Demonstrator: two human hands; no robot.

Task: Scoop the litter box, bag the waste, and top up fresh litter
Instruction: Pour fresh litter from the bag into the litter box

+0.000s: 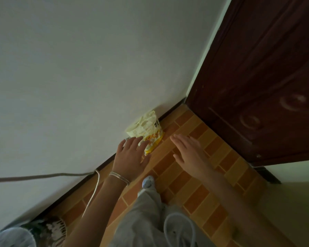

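A yellow and white bag of litter stands on the floor against the white wall, its top crumpled. My left hand, with bangles on the wrist, reaches out with spread fingers; its fingertips overlap the bag's lower left side. My right hand is stretched out flat and open over the floor just right of the bag, holding nothing. No litter box and no scoop are in view.
The floor is orange brick-pattern tile. A dark brown door stands to the right. A white cord runs along the skirting at the left. A round patterned object sits at the bottom left. My slippered foot is below the hands.
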